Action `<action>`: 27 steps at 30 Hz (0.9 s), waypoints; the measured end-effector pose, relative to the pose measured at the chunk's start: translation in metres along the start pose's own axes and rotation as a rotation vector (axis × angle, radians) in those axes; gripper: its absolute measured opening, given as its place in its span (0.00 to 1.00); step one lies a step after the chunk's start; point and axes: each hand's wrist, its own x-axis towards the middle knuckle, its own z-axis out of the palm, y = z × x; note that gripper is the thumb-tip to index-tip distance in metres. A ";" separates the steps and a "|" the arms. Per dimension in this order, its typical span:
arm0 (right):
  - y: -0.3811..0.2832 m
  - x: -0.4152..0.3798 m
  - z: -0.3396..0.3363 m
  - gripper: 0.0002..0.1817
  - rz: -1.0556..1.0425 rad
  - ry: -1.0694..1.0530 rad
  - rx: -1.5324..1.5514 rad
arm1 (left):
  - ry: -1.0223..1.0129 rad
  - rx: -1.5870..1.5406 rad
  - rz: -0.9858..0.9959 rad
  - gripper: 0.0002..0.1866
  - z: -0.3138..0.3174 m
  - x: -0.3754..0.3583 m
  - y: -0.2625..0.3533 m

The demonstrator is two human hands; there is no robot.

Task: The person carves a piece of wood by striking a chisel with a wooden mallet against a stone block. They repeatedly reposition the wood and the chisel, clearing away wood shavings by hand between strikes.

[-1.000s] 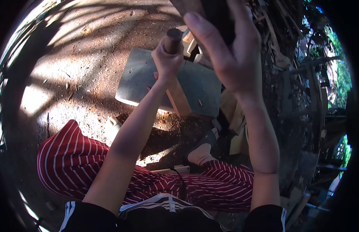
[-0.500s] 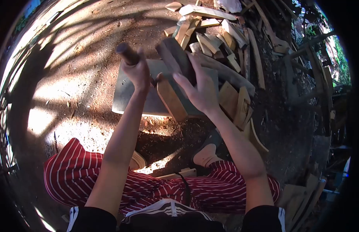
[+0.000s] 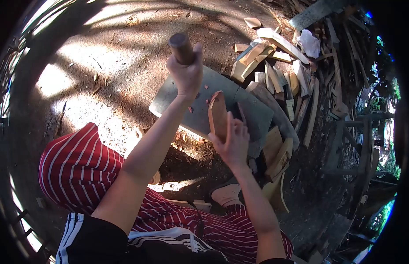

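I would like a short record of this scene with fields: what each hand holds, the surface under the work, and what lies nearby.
left hand: the left hand is raised and closed around a dark round handle; the tool's head is not visible
right hand: the right hand holds a wood piece upright on the slab
work surface: a flat grey slab on the dirt ground
nearby: a pile of split wood behind and to the right of the slab
clothing: red striped trousers
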 end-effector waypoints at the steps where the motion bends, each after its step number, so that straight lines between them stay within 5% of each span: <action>1: -0.005 -0.005 0.010 0.38 -0.013 -0.009 0.107 | 0.010 0.001 -0.001 0.13 0.000 0.000 0.000; 7: 0.005 0.003 0.009 0.39 0.060 -0.072 0.519 | 0.032 -0.053 -0.023 0.12 -0.002 0.006 0.013; 9: 0.013 0.002 0.001 0.37 0.442 -0.336 1.331 | 0.035 -0.089 -0.038 0.12 -0.002 0.008 0.016; 11: 0.018 -0.004 0.004 0.33 0.438 -0.320 1.319 | 0.027 -0.124 -0.047 0.11 0.001 0.008 0.021; 13: 0.028 -0.012 0.020 0.29 0.087 -0.184 0.580 | 0.011 -0.151 -0.052 0.10 0.001 0.007 0.021; 20: -0.005 -0.024 0.020 0.30 -0.032 0.057 0.236 | -0.042 -0.156 -0.034 0.09 0.007 -0.003 0.019; 25: 0.022 -0.012 0.023 0.32 0.076 -0.050 0.476 | -0.118 -0.121 -0.054 0.09 0.004 0.001 0.023; 27: 0.035 -0.004 0.012 0.29 0.267 -0.250 1.110 | -0.123 -0.212 -0.090 0.10 0.005 0.004 0.033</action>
